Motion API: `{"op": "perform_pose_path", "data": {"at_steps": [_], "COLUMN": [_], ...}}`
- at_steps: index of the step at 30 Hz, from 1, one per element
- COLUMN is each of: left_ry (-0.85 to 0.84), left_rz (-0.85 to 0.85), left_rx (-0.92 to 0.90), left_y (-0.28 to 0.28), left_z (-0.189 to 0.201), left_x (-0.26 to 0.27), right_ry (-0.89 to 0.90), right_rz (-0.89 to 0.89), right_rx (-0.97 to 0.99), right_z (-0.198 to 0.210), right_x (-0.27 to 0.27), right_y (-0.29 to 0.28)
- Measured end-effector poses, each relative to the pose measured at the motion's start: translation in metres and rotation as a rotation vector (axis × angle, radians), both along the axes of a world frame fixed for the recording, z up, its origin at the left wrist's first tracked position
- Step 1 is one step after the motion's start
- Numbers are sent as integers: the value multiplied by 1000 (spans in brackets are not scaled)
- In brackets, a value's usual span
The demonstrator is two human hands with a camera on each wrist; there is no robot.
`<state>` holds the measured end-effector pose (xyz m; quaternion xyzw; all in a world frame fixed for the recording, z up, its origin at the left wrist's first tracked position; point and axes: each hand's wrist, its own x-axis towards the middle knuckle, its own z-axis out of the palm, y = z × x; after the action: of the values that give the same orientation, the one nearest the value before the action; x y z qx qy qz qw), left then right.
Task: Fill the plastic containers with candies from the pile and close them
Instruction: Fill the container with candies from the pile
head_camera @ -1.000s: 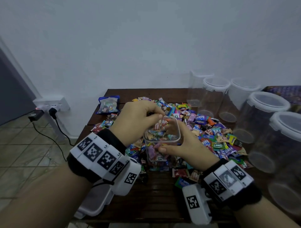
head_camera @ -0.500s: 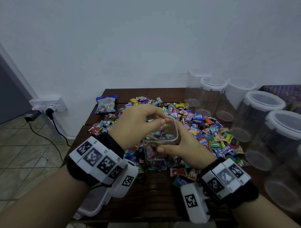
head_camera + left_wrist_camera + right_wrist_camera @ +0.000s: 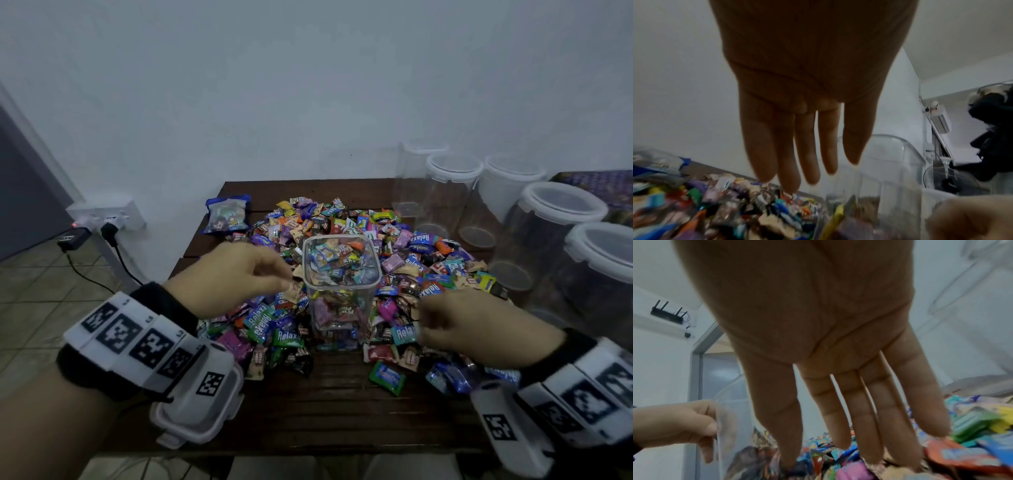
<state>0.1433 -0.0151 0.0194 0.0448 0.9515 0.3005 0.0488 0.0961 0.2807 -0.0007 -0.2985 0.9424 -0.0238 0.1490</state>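
Note:
A clear square plastic container [image 3: 342, 291] stands upright and lidless in the candy pile [image 3: 428, 274], filled with wrapped candies almost to its rim. My left hand [image 3: 286, 279] hovers just left of it over the pile, fingers hanging fairly straight and holding nothing in the left wrist view [image 3: 818, 170]. My right hand [image 3: 423, 318] is low on the container's right side. Its spread fingertips [image 3: 898, 462] touch loose candies [image 3: 962, 456] in the right wrist view. Neither hand touches the container [image 3: 890, 178].
Several empty clear jars [image 3: 555, 240] with white rims crowd the table's right side. A blue candy bag [image 3: 227, 214] lies at the back left. A white clip lid [image 3: 185, 428] sits at the front left edge under my wrist. A wall socket with cables [image 3: 106, 222] is left of the table.
Both hands have let go of the container. The right hand moved down to the pile on the right, and the left hand drew back from the opening to the left.

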Motion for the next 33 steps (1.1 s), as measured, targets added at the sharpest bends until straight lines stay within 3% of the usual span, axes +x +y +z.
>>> {"op": "perform_pose_path", "data": {"at_steps": [3, 6, 11, 14, 26, 31, 33], "left_ry": [-242, -417, -590, -651, -528, -460, -476], "left_rz": [-139, -279, -437, -418, -280, -214, -190], "left_rx": [-165, -233, -298, -319, -370, -338, -280], "left_y": [4, 15, 33, 35, 34, 29, 26], "left_z": [-8, -19, -33, -39, -37, -40, -39], "left_x": [4, 5, -1, -9, -34, -35, -35], "right_ry": [-62, -219, -561, -637, -377, -170, -118], "right_rz": [11, 33, 80, 68, -57, -66, -57], "right_rx": [165, 199, 64, 11, 27, 26, 110], "right_z": [-3, -5, -17, -26, -22, -10, -6], "right_x": [10, 20, 24, 16, -30, -16, -5], "right_y": [10, 12, -9, -27, -41, -7, 9]}}
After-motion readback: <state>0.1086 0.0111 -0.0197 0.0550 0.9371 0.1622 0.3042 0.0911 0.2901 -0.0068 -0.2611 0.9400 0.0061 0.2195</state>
